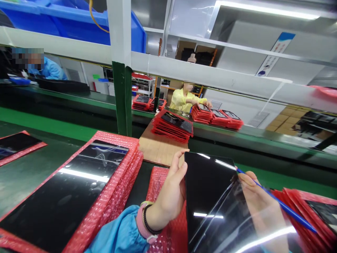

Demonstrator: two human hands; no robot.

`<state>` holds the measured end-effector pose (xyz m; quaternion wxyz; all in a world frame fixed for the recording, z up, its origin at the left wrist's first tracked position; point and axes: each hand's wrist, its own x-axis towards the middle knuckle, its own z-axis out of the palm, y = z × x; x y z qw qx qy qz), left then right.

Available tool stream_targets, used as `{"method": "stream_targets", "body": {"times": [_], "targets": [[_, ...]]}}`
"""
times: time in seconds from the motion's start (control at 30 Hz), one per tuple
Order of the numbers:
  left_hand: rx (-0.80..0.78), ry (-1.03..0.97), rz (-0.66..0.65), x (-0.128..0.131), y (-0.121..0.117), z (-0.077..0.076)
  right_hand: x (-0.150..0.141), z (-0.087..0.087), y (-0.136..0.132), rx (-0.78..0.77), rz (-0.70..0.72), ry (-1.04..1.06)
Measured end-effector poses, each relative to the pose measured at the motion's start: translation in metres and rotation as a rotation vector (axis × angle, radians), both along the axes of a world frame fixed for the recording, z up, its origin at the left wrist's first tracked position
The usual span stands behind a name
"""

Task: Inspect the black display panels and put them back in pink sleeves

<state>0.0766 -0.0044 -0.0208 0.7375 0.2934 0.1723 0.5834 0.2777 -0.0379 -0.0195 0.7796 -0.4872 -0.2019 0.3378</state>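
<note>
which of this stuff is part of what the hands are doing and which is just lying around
In use: left hand, right hand, black glass panel, blue pen.

Lying around: panel on red bubble wrap, red-wrapped stack, blue bins.

My left hand (171, 186) stands upright near the bottom middle of the view, its fingers (179, 165) curled loosely and pointing up and to the right. My wrist (154, 219) carries a dark beaded band (149, 221), with a blue sleeve (118, 232) on my forearm. My right hand (259, 200) is well to the right, thumb and fingers pinched together, its lower part washed out by glare.
</note>
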Motion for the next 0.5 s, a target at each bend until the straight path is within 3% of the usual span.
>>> {"method": "stream_targets", "body": {"times": [0.27, 0.5], "targets": [[-0.090, -0.079, -0.036, 0.000, 0.004, 0.007, 0.001, 0.011, 0.015, 0.098, 0.097, 0.188], [-0.126, -0.046, -0.004, 0.003, 0.011, 0.004, 0.010, -0.002, 0.021, 0.092, 0.141, 0.168]]}}
